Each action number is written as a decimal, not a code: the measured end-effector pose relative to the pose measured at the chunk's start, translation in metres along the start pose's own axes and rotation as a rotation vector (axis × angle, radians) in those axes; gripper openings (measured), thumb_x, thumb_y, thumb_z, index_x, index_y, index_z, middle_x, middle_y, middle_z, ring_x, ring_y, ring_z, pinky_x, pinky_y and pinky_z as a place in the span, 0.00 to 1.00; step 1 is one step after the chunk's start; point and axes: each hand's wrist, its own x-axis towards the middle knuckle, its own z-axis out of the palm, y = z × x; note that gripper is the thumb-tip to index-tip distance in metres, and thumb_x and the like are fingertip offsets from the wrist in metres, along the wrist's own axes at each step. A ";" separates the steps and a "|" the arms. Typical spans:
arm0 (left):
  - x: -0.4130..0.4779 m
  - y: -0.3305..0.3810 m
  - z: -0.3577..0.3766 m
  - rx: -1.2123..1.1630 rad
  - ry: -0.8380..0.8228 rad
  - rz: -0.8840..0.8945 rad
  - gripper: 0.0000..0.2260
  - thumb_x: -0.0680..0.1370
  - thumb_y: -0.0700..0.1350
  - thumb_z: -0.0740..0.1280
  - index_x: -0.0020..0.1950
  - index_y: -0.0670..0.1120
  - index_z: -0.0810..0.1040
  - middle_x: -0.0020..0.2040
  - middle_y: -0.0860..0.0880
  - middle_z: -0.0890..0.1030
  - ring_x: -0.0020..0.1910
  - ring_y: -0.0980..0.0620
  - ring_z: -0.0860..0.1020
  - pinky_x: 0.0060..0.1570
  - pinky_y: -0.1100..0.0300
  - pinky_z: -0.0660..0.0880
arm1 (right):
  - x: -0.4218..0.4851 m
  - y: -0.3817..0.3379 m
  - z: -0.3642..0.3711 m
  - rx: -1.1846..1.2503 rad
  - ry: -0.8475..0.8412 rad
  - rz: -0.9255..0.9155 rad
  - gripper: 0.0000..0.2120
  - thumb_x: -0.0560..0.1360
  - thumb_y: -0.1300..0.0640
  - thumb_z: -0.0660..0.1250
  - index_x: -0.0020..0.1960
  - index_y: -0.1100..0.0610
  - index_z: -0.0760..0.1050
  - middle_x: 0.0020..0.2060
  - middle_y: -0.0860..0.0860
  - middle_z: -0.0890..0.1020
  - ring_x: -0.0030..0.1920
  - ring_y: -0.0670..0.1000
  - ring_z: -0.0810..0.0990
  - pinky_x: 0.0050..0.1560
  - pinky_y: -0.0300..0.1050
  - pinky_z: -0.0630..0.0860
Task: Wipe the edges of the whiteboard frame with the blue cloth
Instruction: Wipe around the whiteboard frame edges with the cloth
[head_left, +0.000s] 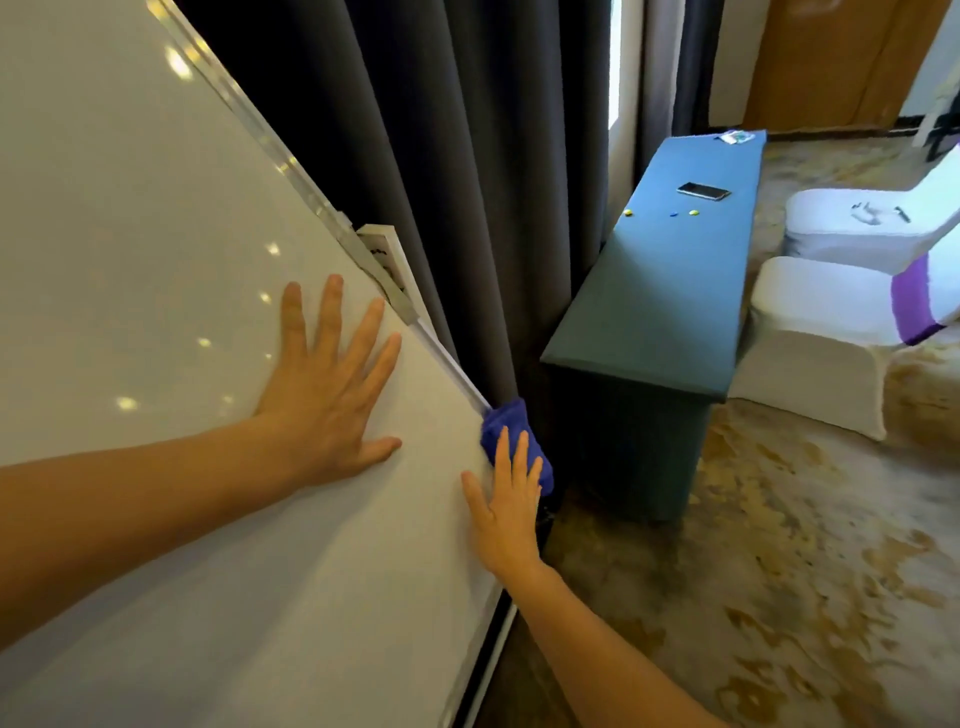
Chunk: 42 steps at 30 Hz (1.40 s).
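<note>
The right hand (506, 512) lies with fingers extended, pressing the blue cloth (511, 434) against the right edge of the whiteboard frame (452, 366); whether the fingers curl round the edge behind the cloth cannot be told. The left hand (327, 384) rests flat and fully spread on the whiteboard (156, 249), holding nothing. The cloth is bunched, deep blue, wrapped over the frame's edge, its far side hidden behind the board. The frame is a pale metal strip; a small bracket (384, 260) on it is hard to make out. Behind the board hang dark curtains (467, 156). To the right stands a teal-covered tabletop (675, 291) carrying a phone (704, 190) and small coloured dots too small to identify. Two white-covered chairs (831, 312) are cut off at the right margin.
</note>
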 end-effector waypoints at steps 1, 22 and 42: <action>-0.003 0.007 0.001 -0.019 -0.005 -0.004 0.48 0.68 0.77 0.39 0.79 0.48 0.37 0.79 0.36 0.37 0.70 0.22 0.31 0.65 0.22 0.38 | -0.005 0.015 -0.001 0.016 -0.020 0.043 0.37 0.75 0.30 0.50 0.74 0.38 0.32 0.78 0.43 0.37 0.77 0.56 0.32 0.76 0.64 0.41; -0.182 0.112 0.013 -0.144 -0.177 0.005 0.39 0.75 0.68 0.47 0.79 0.49 0.41 0.77 0.34 0.32 0.72 0.25 0.31 0.66 0.22 0.39 | -0.070 0.073 -0.052 -0.537 -0.644 -0.667 0.40 0.76 0.29 0.53 0.78 0.41 0.36 0.78 0.45 0.34 0.76 0.56 0.29 0.74 0.60 0.39; -0.113 0.229 -0.013 -0.432 -0.416 -1.319 0.42 0.73 0.66 0.62 0.80 0.54 0.45 0.80 0.40 0.42 0.75 0.25 0.42 0.65 0.23 0.55 | 0.116 -0.017 -0.070 -1.154 -1.180 -2.215 0.36 0.79 0.35 0.51 0.80 0.52 0.48 0.79 0.53 0.38 0.77 0.60 0.32 0.71 0.57 0.27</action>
